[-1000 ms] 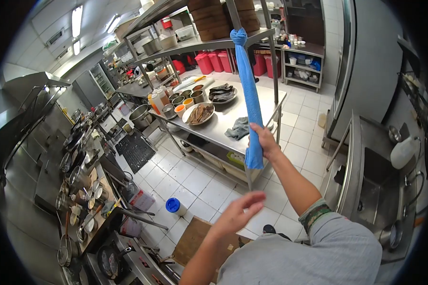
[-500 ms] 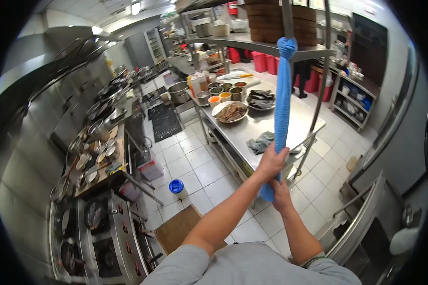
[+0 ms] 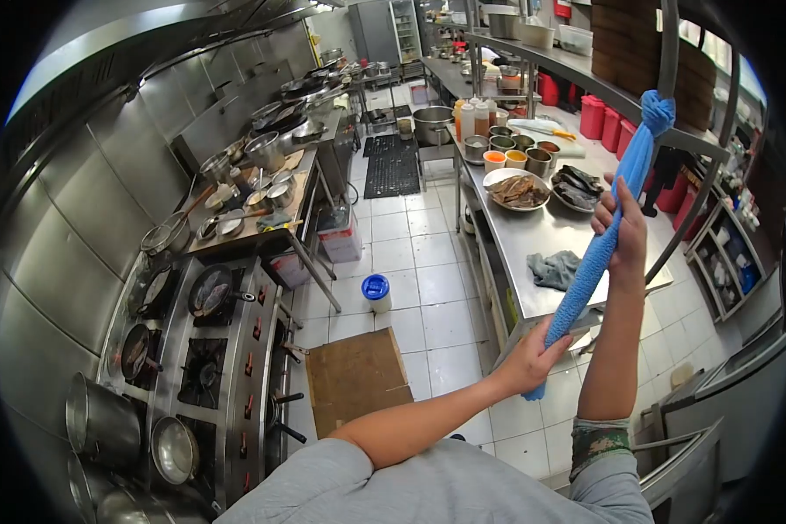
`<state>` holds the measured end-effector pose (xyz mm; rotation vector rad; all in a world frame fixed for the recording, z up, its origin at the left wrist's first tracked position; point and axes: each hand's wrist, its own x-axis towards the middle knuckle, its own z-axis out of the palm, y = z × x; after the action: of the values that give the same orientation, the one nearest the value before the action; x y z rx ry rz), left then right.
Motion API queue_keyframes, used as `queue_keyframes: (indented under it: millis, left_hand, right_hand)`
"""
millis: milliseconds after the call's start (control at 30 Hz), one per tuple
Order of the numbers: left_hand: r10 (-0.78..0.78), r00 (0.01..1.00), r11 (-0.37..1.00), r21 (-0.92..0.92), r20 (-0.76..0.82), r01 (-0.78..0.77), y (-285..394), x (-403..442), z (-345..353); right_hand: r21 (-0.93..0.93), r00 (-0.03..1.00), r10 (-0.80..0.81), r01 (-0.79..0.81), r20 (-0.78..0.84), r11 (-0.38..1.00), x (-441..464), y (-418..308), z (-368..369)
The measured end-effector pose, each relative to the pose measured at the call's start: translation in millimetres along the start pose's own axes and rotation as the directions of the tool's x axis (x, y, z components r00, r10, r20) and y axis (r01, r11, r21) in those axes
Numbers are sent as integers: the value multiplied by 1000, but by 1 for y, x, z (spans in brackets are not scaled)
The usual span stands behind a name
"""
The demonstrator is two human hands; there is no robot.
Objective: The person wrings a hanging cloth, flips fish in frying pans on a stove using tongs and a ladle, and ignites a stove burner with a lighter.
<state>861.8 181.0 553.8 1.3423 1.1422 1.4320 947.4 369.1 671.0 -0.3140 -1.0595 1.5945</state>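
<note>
A long blue cloth [image 3: 592, 262] is knotted at its top around an upright post of the steel shelf and hangs slanting down to the left. My left hand [image 3: 533, 360] is wrapped round its lower part, close to the loose end. Higher up, below the knot, my right hand [image 3: 622, 223] grips the same cloth. Behind it on the steel table [image 3: 533, 301] lie a crumpled grey-green rag [image 3: 554, 270], a plate of brown food [image 3: 517, 189] and a plate of dark pieces [image 3: 576, 187].
At the left is a stove [image 3: 236, 375] with pans, beside a counter [image 3: 293, 179] of cookware. A blue-lidded container [image 3: 375, 292] and a brown cardboard sheet [image 3: 355, 375] are on the tiled floor. Pots of sauces [image 3: 515, 159] stand on the steel table.
The view has swung left toward the stove. My left hand came onto the cloth and is now at its lower part; my right hand has moved up it. The cloth now slants.
</note>
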Motion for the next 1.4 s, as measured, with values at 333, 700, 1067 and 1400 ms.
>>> queue_keyframes:
  millis: [333,700,1067,1400]
  left_hand:
    - [-6,988,998,55,153,-2,-22,-7,-41]
    - [85,971,976,176,225,-126,-19,1,-127]
    - [104,934,973,161,341,-167,-14,31,-180]
    - [128,935,973,142,331,-183,-52,63,-183]
  right_hand:
    - [73,997,-74,73,13,995,1,13,-7]
    - [-39,978,-168,164,-124,986,12,34,12]
    - [-153,928,-229,191,-293,970,24,49,30]
    - [-147,927,-236,200,-291,969,42,65,19]
